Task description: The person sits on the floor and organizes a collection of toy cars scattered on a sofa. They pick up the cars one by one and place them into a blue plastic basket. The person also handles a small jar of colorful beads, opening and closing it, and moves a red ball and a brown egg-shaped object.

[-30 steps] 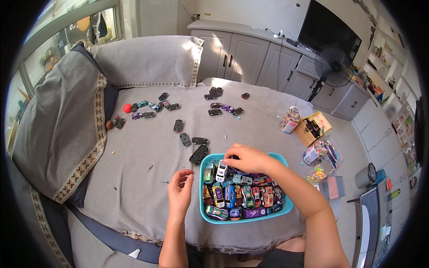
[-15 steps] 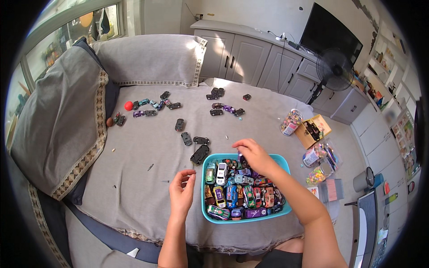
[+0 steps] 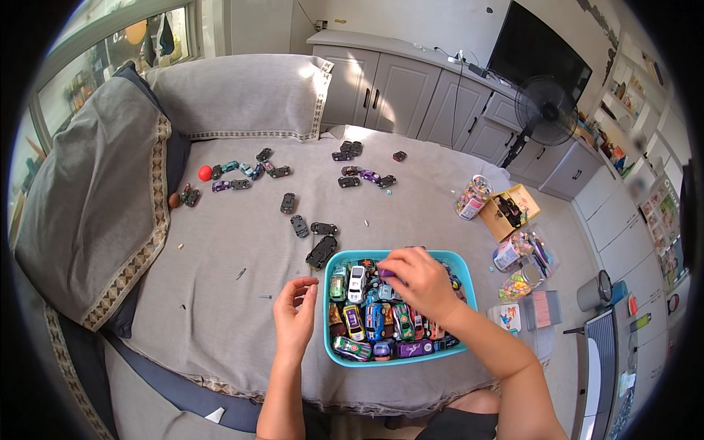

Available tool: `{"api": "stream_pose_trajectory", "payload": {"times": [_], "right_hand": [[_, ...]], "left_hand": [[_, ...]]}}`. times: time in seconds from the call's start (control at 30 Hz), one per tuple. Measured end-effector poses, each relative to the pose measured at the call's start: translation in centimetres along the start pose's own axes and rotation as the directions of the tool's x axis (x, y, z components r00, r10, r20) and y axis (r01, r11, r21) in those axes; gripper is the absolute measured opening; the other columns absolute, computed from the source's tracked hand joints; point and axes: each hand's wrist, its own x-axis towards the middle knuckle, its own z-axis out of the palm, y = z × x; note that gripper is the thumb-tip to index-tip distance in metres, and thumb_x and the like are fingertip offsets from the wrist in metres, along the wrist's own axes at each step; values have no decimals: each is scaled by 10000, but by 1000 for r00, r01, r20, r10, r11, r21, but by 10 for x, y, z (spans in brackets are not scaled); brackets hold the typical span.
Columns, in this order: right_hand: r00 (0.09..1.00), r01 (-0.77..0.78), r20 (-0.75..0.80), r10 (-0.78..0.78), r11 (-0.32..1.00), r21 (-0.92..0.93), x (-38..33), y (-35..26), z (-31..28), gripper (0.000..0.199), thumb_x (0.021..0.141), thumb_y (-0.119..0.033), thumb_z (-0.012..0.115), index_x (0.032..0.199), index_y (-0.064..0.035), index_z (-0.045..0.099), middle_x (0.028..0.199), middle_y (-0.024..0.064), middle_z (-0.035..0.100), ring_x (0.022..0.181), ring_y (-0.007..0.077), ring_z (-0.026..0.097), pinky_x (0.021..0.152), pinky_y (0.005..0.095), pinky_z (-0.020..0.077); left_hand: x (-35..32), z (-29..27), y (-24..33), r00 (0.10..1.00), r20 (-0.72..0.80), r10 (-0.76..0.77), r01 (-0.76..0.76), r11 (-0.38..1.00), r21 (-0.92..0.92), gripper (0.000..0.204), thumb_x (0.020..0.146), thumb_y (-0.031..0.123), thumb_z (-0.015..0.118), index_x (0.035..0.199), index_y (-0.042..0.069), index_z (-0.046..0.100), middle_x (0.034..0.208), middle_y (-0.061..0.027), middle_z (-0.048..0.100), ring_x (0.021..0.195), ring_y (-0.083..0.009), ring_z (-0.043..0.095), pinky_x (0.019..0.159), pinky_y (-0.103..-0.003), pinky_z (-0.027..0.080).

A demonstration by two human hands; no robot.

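Right hand: my right hand (image 3: 419,282) is in the teal bin (image 3: 328,323), fingers pinching a purple toy car (image 3: 386,273) (mostly hidden).
Left hand: my left hand (image 3: 295,320) rests just outside, fingers loosely curled, holding nothing.

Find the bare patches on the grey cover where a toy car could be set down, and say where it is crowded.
Free: the stretch left of the left hand toward the cushion, and the area between the teal tray and the bead jar. Crowded: the tray, the black cars above it, and the far scattered cars.
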Motion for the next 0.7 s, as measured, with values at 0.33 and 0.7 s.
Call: {"api": "stream_pose_trajectory", "payload": {"times": [0.33, 0.7], "right_hand": [[987, 33, 149, -53, 990, 136, -11, 2, 7, 261, 767, -166, 758, 981, -49, 666, 1013, 60, 636, 906, 247, 620, 793, 350, 529], [808, -529, 252, 533, 465, 710, -28, 31, -15, 407, 845, 30, 412, 1194, 3, 620, 1090, 92, 641, 1093, 160, 570, 955, 299, 435]], "left_hand": [[0, 1, -2, 1000, -23, 13, -13, 1000, 4, 128, 916, 94, 623, 1006, 12, 664, 950, -42, 679, 832, -103, 604, 710, -256, 479], [-7, 18, 58, 857, 248, 451, -515, 758, 400, 231, 792, 15, 684, 1021, 32, 653, 1051, -99, 654, 1001, -292, 603, 870, -400, 484]]}}
